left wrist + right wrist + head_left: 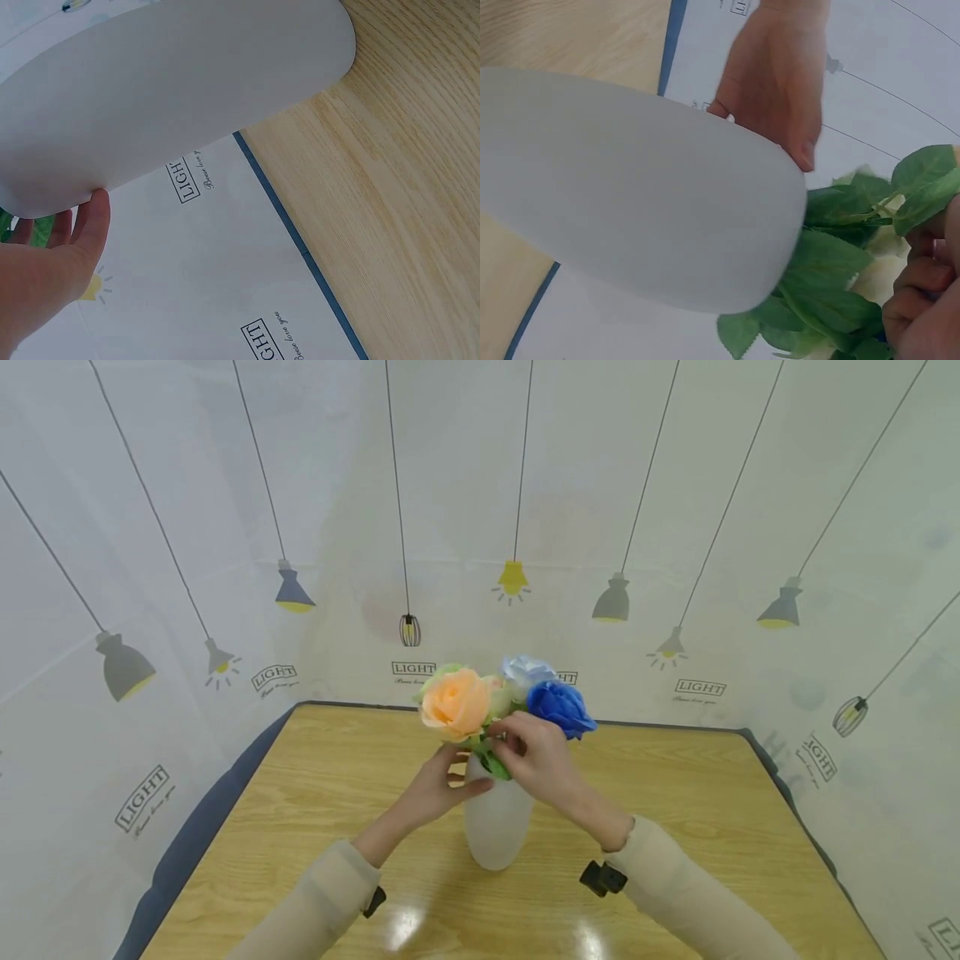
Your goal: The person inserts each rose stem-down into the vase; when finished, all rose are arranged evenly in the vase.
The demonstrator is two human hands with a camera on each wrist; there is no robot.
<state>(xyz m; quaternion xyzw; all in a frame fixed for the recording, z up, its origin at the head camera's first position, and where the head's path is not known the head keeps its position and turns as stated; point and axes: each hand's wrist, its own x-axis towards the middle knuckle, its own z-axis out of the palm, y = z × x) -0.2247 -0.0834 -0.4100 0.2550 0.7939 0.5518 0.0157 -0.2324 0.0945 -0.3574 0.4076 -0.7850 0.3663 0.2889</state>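
A frosted white vase (498, 827) stands upright on the table, holding a bunch of artificial flowers. My left hand (433, 789) grips the vase near its mouth, thumb on the near side and fingers round the side. Above the mouth, my right hand (534, 756) pinches a flower stem among the green leaves (829, 262), its fingers curled. On the left of the bunch is a peach rose (455, 703); a pale blue rose (527, 672) and a deep blue rose (561, 708) are on the right. The right fingers hide part of the stems.
The wood-grain table (315, 827) has a dark blue edge. Behind it and at both sides hangs a white backdrop (450, 485) printed with lamps and lettering. Dark wrist cameras (603, 878) are worn at the sleeve cuffs.
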